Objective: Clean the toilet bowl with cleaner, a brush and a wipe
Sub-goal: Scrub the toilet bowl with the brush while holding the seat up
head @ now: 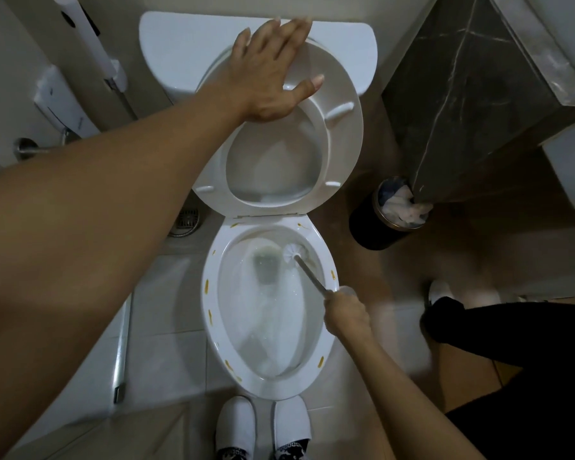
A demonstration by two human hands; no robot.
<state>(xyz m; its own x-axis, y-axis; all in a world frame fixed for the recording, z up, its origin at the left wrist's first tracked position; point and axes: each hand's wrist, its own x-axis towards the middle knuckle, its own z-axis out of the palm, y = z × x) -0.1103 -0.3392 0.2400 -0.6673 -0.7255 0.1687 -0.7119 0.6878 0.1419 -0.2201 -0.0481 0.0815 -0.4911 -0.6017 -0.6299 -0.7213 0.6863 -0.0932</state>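
Observation:
The white toilet bowl (210, 293) lies below me, its rim dotted with yellow-brown spots and foamy water inside. The seat and lid (342, 141) stand raised against the cistern (180, 41). My left hand (269, 71) rests flat with spread fingers on the top of the raised seat. My right hand (344, 310) grips the metal handle of the toilet brush (294, 253) at the bowl's right rim. The white brush head sits deep at the far end of the bowl, near the drain. No cleaner bottle or wipe is in view.
A black waste bin (369, 227) with crumpled paper stands right of the toilet, beside a dark marble cabinet (462, 94). A bidet sprayer and holder (90, 44) hang on the left wall; a floor drain (188, 218) lies below. My white slippers (236, 423) face the bowl; another person's dark-clothed leg (512, 330) is at right.

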